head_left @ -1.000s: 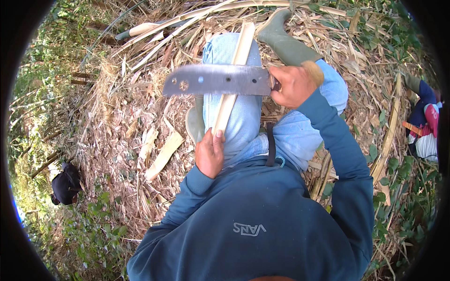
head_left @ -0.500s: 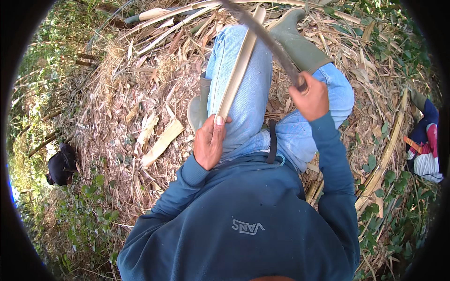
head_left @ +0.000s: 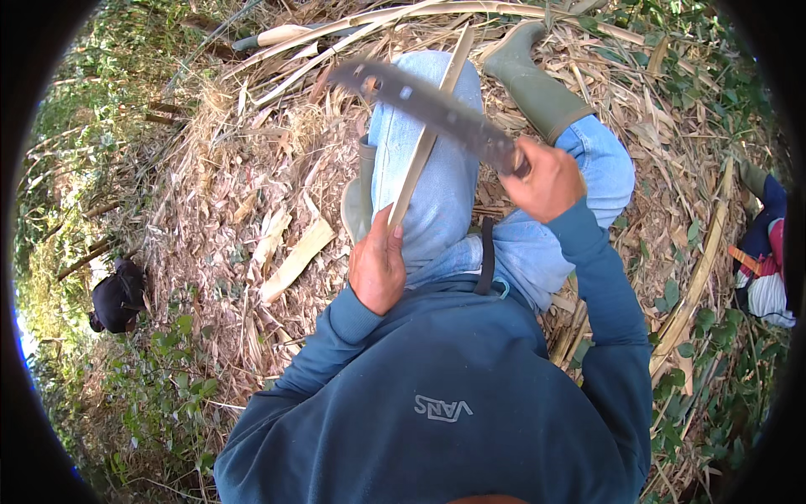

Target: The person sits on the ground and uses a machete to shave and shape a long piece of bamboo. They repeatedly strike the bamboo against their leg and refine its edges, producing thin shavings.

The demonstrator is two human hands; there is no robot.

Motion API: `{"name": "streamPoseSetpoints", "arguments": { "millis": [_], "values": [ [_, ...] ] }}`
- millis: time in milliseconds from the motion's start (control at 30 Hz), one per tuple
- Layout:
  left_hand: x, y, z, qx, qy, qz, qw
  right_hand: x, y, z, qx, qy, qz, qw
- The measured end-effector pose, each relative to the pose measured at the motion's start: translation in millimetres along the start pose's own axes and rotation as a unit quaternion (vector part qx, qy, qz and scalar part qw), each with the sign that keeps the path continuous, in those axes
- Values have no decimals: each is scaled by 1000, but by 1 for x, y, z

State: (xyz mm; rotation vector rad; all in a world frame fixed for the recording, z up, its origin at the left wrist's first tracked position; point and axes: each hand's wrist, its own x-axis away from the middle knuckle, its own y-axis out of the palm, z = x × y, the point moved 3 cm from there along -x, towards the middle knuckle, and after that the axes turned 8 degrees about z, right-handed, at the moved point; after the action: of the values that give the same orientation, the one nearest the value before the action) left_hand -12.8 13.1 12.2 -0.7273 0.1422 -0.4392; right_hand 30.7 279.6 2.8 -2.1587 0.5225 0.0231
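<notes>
My left hand (head_left: 377, 265) is closed around the near end of a long, pale split strip, likely bamboo (head_left: 413, 181). The strip slants up across my jeans-clad knee (head_left: 445, 193) and past it. In my right hand (head_left: 544, 178) I grip the handle of a machete (head_left: 437, 109) with a broad dark blade and a few holes near its tip. The blade lies across the strip from above, pointing to the upper left, and hides part of it. Whether the blade touches the strip I cannot tell.
Dry leaves and shavings cover the ground. Pale split pieces (head_left: 295, 262) lie left of my knee. Long strips (head_left: 378, 17) curve along the far side, and another long pole (head_left: 697, 277) lies at right. A person in black (head_left: 117, 296) is at left; another person (head_left: 766, 252) is at right.
The machete has swung down and left, from pointing up and away to lying across the strip. The strip has turned more onto its edge in my left hand.
</notes>
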Motion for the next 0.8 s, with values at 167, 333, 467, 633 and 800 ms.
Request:
{"name": "streamPoseSetpoints", "arguments": {
  "millis": [167,333,467,633,800],
  "values": [
    [8,0,-9,-45,40,26,998,10,-3,-13,54,-159,-3,986],
    [5,-3,-5,-34,-3,-2,999,-35,-12,30,21,68,98,993],
    [7,-2,-10,-15,-7,7,1000,-8,-7,4,34,14,-31,999],
    [8,0,-12,-4,8,6,1000,-7,-11,16,65,-67,4,996],
    [-1,-5,5,-7,19,-7,1000,-40,-11,68,-16,218,132,967]
  ]
}}
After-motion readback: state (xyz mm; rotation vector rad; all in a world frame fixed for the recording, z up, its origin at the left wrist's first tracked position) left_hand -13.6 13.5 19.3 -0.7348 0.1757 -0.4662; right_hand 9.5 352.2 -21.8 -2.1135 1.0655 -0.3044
